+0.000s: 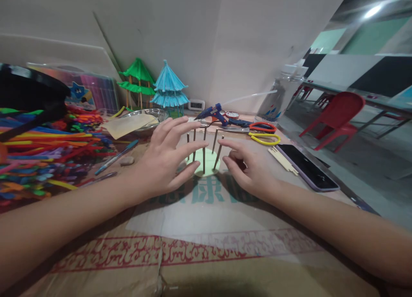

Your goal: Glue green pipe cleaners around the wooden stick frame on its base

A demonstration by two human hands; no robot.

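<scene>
A pale green disc (210, 162) lies on a translucent sheet in front of me, with several thin dark brown sticks (204, 157) standing on it. My left hand (170, 153) is at the disc's left side, fingers spread, its index fingertip and thumb close to the sticks. It does not visibly hold anything. On the other side, my right hand (244, 162) has its index finger stretched to the top of the rightmost stick, which leans slightly. That fingertip seems to touch it. The thumb is apart from the index finger and the other fingers are curled.
Behind stand a green model pavilion (137, 80), a blue one (169, 89) and a blue glue gun (214, 112). Yellow-handled scissors (265, 138), pale sticks (283, 160) and a phone (307, 166) lie right. Colourful pipe cleaners (38, 151) and a pen (117, 156) lie left.
</scene>
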